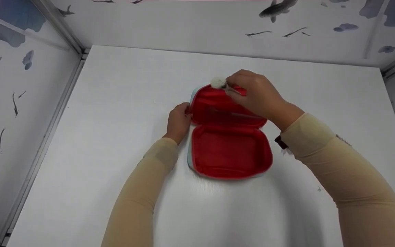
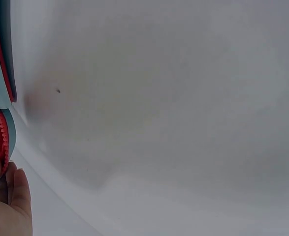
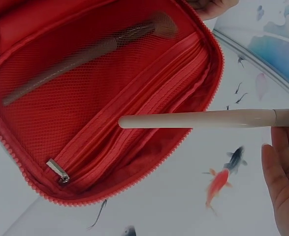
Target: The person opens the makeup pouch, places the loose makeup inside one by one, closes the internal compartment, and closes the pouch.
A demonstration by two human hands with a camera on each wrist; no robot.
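A red-lined cosmetic bag (image 1: pixel 231 151) with a pale blue outside lies unfolded on the table, its upper half tilted up. My left hand (image 1: pixel 178 120) pinches the left rim of that upper half; the left wrist view shows the thumb inside the toothed zip edge (image 2: pixel 5 140) and the fingers outside. In my right hand (image 1: pixel 257 94) is a makeup brush (image 3: pixel 198 119), held near its white bristles above the upper half. Its pale handle points toward the mesh pocket (image 3: pixel 41 118). Behind the mesh lies a second makeup brush (image 3: pixel 85 58). A metal zip pull (image 3: pixel 58 171) sits at the pocket's end.
The white table (image 1: pixel 115 154) surrounds the bag. White panels (image 1: pixel 183 27) with fish and ink patterns stand at the back and sides. A small dark red item (image 1: pixel 281 142) shows beside the right sleeve; its kind cannot be made out.
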